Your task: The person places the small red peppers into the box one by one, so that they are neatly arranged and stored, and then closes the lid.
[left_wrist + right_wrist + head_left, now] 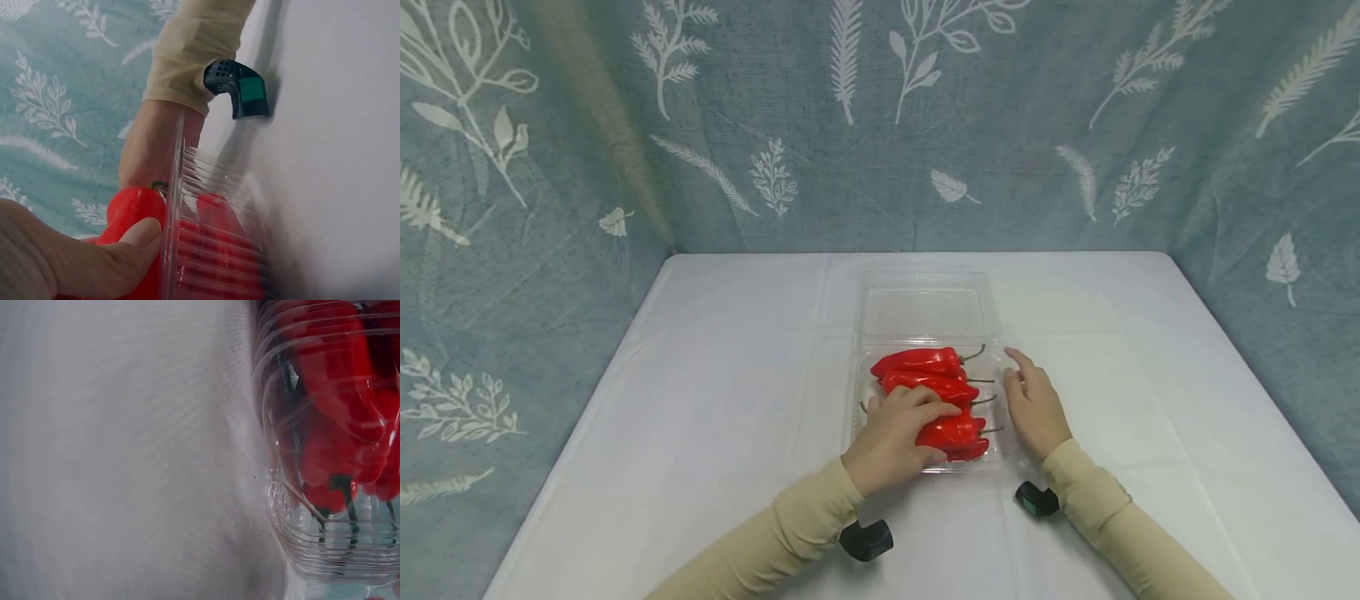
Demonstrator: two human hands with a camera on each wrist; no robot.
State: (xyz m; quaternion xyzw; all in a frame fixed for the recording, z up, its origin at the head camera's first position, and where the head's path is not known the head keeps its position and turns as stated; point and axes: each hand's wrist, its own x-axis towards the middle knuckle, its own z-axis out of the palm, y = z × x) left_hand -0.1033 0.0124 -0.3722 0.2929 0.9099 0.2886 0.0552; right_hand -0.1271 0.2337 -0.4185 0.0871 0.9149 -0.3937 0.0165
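Observation:
Several long red peppers [925, 361] lie side by side in a clear plastic clamshell box [859, 433], most stems pointing right. One stem sticks out at the left. My left hand [891, 437] reaches over the box and grips a red pepper [951, 431] near the front, fingers across its top and thumb on the near side. In the left wrist view, the thumb [115, 256] presses on a pepper beside the box wall. My right hand [1036, 408] is at the box's right side, fingers loosely bent, holding nothing; whether it touches the rim I cannot tell.
The box's clear lid [925, 308] is folded back, away from me. Everything stands on a white-covered table [737, 375]. A green-blue leaf-patterned cloth [880, 183] hangs behind and at both sides. Each wrist bears a small black device [867, 541].

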